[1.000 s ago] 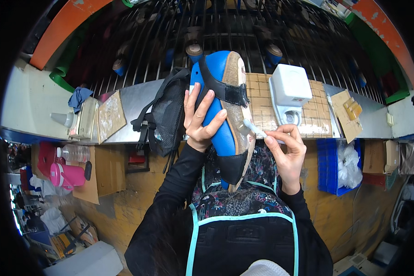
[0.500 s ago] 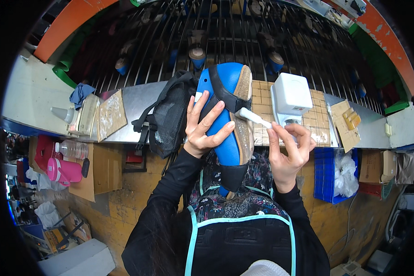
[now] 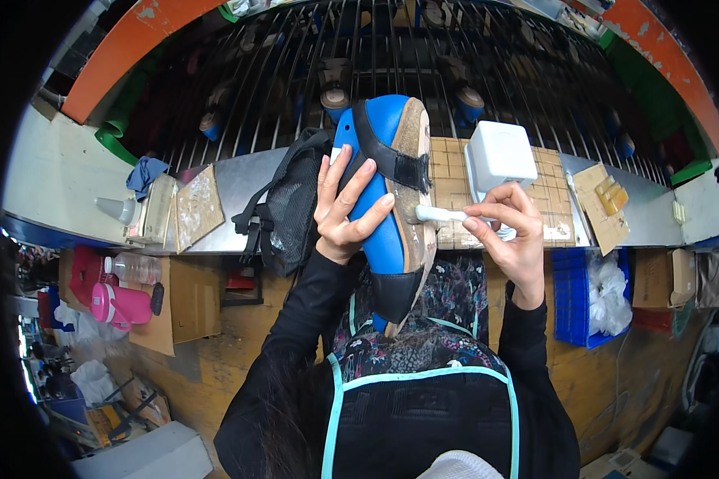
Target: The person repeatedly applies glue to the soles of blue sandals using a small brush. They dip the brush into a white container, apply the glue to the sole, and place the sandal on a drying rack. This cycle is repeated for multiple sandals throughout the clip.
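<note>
My left hand (image 3: 342, 209) holds a blue shoe last (image 3: 379, 209) by its side, with fingers spread across it. Black straps (image 3: 379, 153) wrap the last, and a black piece (image 3: 397, 295) covers its near end. A brown, rough underside (image 3: 412, 144) faces right. Pinched between the fingers of my right hand (image 3: 515, 239) is a small white brush (image 3: 441, 214). Its head touches the underside near the middle, below a loose black strap end. The bristles are too small to make out. Just beyond my right hand stands a white container (image 3: 502, 156).
Corrugated cardboard (image 3: 551, 199) lies on the metal bench under the container. A black mesh bag (image 3: 284, 203) is left of the last. A roller conveyor (image 3: 280, 88) carrying more blue lasts runs behind. Below the bench at right hangs a blue crate (image 3: 571, 299) with plastic bags.
The brush has moved nearer to me along the underside, from beside the strap to below it. The last has shifted slightly up and left, and the loose strap end now shows.
</note>
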{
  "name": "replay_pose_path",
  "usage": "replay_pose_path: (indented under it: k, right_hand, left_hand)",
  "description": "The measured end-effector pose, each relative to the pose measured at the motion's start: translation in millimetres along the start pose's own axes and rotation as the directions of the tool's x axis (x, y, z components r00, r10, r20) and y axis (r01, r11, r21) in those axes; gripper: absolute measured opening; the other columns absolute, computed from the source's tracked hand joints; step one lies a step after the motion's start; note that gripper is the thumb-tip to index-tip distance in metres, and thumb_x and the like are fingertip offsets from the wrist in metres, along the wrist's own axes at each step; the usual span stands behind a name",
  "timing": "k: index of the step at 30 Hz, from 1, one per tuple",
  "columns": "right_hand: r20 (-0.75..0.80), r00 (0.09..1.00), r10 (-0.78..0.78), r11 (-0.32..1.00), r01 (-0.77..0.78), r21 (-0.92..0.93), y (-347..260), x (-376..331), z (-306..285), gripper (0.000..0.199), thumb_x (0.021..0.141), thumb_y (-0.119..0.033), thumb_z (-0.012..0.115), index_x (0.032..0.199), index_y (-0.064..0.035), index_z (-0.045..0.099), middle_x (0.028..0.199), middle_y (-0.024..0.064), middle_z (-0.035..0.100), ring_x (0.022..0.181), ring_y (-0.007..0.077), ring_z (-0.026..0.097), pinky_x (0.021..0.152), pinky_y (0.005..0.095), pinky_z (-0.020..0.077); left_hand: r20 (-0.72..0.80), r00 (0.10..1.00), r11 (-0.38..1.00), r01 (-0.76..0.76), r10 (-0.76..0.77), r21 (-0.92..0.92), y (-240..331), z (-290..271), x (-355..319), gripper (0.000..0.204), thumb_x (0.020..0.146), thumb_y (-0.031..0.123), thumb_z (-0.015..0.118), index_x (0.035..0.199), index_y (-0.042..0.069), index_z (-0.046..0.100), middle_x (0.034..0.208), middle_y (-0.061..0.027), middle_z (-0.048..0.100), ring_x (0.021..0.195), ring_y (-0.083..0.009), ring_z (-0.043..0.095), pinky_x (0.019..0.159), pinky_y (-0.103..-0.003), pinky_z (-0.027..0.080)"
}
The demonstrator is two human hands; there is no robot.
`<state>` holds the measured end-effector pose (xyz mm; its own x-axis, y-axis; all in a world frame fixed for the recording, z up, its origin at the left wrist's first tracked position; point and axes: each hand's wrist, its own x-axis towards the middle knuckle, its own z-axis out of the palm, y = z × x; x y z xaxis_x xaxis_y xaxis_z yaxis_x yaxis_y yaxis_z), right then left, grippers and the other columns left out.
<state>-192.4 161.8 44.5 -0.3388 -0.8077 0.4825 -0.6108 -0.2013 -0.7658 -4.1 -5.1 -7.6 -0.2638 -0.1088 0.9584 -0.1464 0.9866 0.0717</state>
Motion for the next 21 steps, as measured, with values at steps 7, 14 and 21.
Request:
replay_pose_path:
  k: [7, 14, 21]
  right_hand:
    - [0.004, 1.0, 0.025, 0.993, -0.025, 0.119, 7.8, -18.7, 1.6, 0.014, 0.076, -0.008, 0.078, 0.089, -0.0043, 0.075, 0.084, 0.0018, 0.056, 0.071, 0.0081, 0.051, 0.056, 0.0209, 0.041]
    - [-0.096, 0.994, 0.058, 0.992, -0.046, 0.119, 4.8, -42.9, 6.8, 0.016, 0.074, -0.008, 0.079, 0.09, -0.0078, 0.076, 0.083, 0.0015, 0.057, 0.07, 0.0102, 0.052, 0.054, 0.0224, 0.0416]
    - [-0.242, 0.97, 0.032, 0.988, 0.007, 0.157, 4.2, -52.8, 17.0, 0.018, 0.074, -0.007, 0.079, 0.091, -0.0038, 0.075, 0.084, 0.0022, 0.057, 0.07, 0.0102, 0.051, 0.057, 0.0216, 0.0404]
  left_hand:
    - [-0.019, 1.0, 1.0, -0.018, 0.018, 0.014, -0.2, 4.8, 5.3, 0.039, 0.074, 0.017, 0.075, 0.111, 0.026, 0.062, 0.124, -0.0131, 0.062, 0.117, -0.045, 0.056, 0.1, -0.061, 0.039]
    - [-0.045, 0.999, 1.0, 0.022, -0.022, -0.005, 1.4, 13.3, 5.2, 0.034, 0.077, 0.017, 0.073, 0.109, 0.024, 0.062, 0.126, -0.0148, 0.061, 0.12, -0.0452, 0.053, 0.101, -0.062, 0.038]
    - [-0.093, 0.993, 0.997, 0.063, -0.066, -0.034, 2.6, 21.3, 4.1, 0.031, 0.08, 0.018, 0.071, 0.11, 0.022, 0.063, 0.128, -0.0159, 0.06, 0.122, -0.0437, 0.052, 0.104, -0.061, 0.035]
